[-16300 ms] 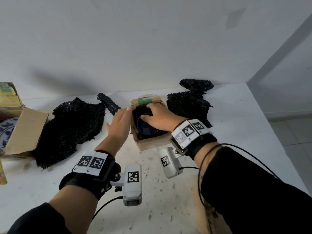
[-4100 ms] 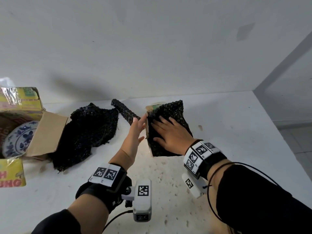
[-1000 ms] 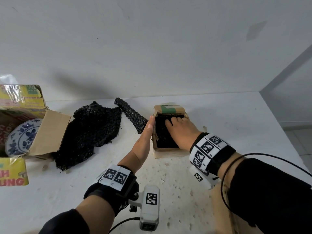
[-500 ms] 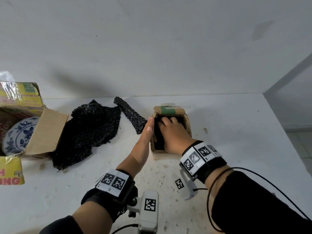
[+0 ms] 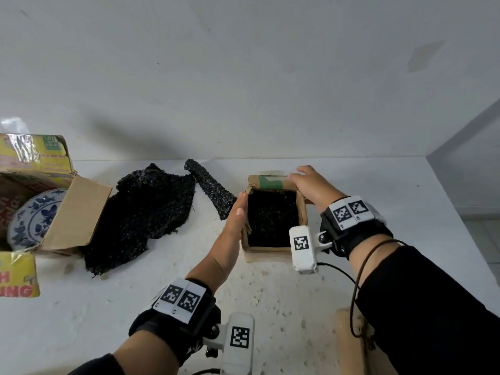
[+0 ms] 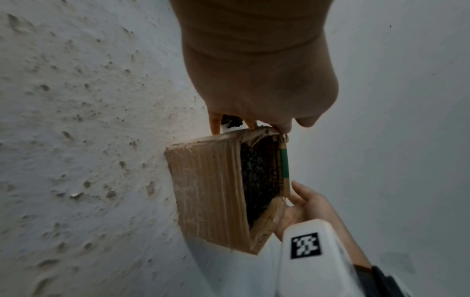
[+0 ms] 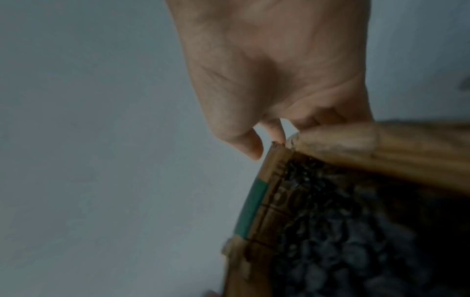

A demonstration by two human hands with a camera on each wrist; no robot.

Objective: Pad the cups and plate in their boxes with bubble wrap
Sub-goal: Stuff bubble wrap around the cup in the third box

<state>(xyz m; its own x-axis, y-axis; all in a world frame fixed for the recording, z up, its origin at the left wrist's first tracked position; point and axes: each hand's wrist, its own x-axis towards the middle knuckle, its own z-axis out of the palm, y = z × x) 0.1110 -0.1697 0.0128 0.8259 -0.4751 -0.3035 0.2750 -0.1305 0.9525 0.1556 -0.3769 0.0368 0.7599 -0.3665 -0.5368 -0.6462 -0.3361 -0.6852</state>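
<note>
Head view: my left hand (image 5: 234,226) presses flat, fingers together, against the small box (image 5: 266,253); my right hand (image 5: 311,186) cups its green-taped far corner, fingers loosely bent; the yellow carton (image 5: 19,274) reads "UNG".

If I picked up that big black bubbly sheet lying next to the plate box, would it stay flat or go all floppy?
Probably floppy: the black bubble wrap sheet already lies crumpled and draped on the table. It likely weighs little, being air bubbles. It shouldn't roll, though the rolled piece beside it might.

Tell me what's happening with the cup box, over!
Left hand flat against small box, right hand on its far corner. Black bubble wrap fills it. Nothing in the way.
</note>
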